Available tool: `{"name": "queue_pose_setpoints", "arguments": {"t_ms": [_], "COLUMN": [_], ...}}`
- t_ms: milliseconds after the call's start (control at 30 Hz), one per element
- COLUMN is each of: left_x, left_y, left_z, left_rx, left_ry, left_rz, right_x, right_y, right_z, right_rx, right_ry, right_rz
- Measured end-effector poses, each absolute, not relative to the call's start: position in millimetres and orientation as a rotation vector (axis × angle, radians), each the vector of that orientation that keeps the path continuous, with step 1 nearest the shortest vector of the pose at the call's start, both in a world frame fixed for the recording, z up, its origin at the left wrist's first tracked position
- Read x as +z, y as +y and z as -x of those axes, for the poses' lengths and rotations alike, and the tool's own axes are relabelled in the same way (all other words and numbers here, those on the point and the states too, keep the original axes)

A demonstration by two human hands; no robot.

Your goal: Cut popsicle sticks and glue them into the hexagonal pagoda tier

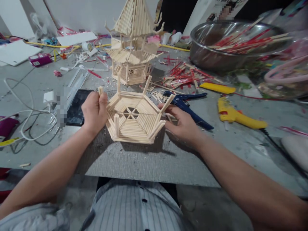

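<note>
A six-sided frame of pale wooden sticks (134, 133) is in front of me, its floor laid in rings of sticks around a spoked opening. Short posts rise from its corners. My left hand (95, 110) is closed around the post at the left corner. At the right corner my right hand (181, 123) grips the frame's side, fingers behind a post and thumb in front; short pale pieces show between thumb and forefinger. Behind the frame stands a tiered stick pagoda (131, 54) with a pointed roof and upturned corner pieces.
Blue cutting pliers (190, 109), a yellow-handled knife (218, 87) and a yellow glue gun (240, 117) lie to the right. Red-wrapped sticks (183, 75) lie behind, near a large metal bowl (204, 57). A phone (78, 107) and white cable (22, 128) are left.
</note>
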State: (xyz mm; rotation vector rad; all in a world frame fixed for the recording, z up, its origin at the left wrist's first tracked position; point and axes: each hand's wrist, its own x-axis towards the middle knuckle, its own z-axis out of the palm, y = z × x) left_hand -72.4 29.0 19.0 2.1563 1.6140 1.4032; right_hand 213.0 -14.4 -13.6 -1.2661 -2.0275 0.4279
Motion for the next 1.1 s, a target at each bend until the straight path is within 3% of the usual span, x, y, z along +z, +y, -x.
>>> {"name": "queue_pose_setpoints", "arguments": {"t_ms": [100,667,1100], "left_x": [10,17,16], "left_y": [30,32,34], "left_z": [69,85,82], "left_rx": [1.466,0.592,0.512], "left_ry": [1.738,1.411,1.401], "left_rz": [-2.188,-2.379,-2.409], "right_x": [-15,-15,-17], "right_y": [-17,-8,-5], "right_z": [-210,-215,-223], "right_rx": [0.49,0.158,0.214], "right_ry": [-2.002,-2.113,-2.117], "right_rz": [1.215,1.328,1.331]}}
